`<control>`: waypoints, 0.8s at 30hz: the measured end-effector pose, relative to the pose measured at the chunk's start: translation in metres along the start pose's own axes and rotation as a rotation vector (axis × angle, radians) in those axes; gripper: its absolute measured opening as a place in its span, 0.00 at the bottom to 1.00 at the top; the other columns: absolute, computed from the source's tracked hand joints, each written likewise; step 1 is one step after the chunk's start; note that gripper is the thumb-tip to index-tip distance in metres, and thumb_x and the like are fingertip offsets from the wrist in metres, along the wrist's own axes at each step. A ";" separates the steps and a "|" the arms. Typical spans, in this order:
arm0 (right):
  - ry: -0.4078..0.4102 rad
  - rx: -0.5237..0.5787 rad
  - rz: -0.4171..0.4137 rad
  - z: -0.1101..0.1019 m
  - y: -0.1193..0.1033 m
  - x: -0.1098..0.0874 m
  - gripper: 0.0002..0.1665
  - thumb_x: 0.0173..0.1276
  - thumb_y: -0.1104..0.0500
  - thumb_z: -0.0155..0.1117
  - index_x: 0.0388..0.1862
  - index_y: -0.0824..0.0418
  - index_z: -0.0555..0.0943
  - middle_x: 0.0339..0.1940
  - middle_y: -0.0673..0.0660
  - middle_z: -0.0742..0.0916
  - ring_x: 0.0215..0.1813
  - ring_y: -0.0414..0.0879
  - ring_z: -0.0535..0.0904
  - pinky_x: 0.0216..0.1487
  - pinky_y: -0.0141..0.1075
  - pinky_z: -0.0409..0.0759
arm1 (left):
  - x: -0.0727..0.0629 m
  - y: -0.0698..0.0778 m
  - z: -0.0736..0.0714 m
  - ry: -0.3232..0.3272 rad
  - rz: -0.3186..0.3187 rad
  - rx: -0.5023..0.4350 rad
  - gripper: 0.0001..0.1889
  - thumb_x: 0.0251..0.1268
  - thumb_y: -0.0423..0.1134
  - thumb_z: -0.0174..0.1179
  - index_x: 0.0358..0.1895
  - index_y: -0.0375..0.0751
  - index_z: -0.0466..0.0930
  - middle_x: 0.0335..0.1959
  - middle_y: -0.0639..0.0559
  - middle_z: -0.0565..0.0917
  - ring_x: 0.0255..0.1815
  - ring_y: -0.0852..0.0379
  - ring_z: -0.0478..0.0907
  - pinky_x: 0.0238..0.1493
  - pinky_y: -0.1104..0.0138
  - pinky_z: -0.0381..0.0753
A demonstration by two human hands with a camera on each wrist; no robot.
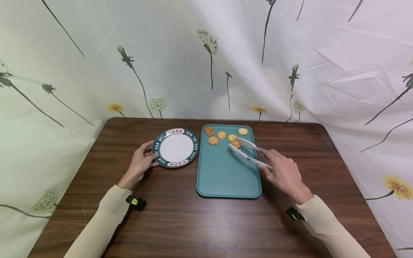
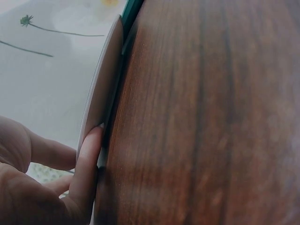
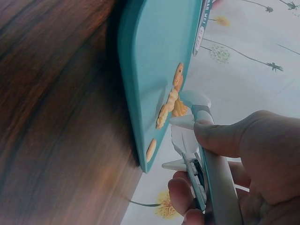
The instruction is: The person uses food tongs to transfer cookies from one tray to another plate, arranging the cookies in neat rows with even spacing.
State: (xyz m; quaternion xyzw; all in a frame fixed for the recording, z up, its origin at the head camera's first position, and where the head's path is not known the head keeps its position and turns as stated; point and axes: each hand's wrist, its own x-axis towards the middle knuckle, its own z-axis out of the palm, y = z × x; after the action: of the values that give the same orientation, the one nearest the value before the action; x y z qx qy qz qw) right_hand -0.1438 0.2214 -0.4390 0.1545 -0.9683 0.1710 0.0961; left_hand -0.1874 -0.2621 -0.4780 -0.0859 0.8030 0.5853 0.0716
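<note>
My left hand (image 1: 139, 163) pinches the left rim of a round plate (image 1: 176, 147) with a white middle and a dark green lettered border. In the left wrist view a finger (image 2: 89, 152) lies under the tilted plate. My right hand (image 1: 284, 173) grips tongs (image 1: 238, 152) with pale tips, reaching over the teal tray (image 1: 226, 175). Their spread tips stand on either side of a swirl cookie (image 1: 236, 143). Close by are a flower-shaped cookie (image 1: 232, 137) and another one (image 1: 221, 134). A pretzel-shaped cookie (image 1: 209, 131) and a round cookie (image 1: 213, 141) lie farther left.
A pale oval cookie (image 1: 243, 131) lies in the tray's far right corner. The tray is on a dark wooden table (image 1: 167, 218), right beside the plate. A white cloth (image 1: 180, 64) printed with dandelions hangs behind the table and at its sides.
</note>
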 end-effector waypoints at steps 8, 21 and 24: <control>0.015 0.005 -0.027 0.003 -0.006 0.006 0.34 0.67 0.51 0.76 0.71 0.50 0.79 0.56 0.56 0.89 0.18 0.42 0.68 0.12 0.32 0.63 | -0.001 0.000 -0.001 -0.003 0.011 0.002 0.33 0.82 0.28 0.44 0.85 0.40 0.49 0.81 0.32 0.57 0.71 0.37 0.70 0.46 0.73 0.91; -0.014 0.013 -0.049 0.007 -0.019 0.019 0.35 0.67 0.49 0.76 0.72 0.50 0.78 0.56 0.56 0.88 0.20 0.42 0.70 0.11 0.32 0.64 | 0.000 0.000 0.000 0.003 0.003 -0.001 0.33 0.82 0.28 0.45 0.85 0.42 0.49 0.81 0.32 0.57 0.71 0.37 0.70 0.45 0.74 0.91; -0.021 0.014 -0.059 0.008 -0.022 0.022 0.35 0.67 0.49 0.76 0.72 0.50 0.78 0.54 0.56 0.88 0.20 0.42 0.70 0.11 0.32 0.64 | 0.000 0.000 0.000 -0.001 0.002 0.000 0.33 0.82 0.28 0.45 0.85 0.42 0.49 0.82 0.33 0.57 0.71 0.37 0.70 0.45 0.74 0.91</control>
State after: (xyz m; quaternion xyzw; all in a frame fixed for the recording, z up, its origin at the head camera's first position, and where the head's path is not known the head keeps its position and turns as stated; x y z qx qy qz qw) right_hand -0.1580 0.1933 -0.4350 0.1854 -0.9631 0.1731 0.0899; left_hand -0.1875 -0.2624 -0.4782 -0.0851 0.8032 0.5853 0.0714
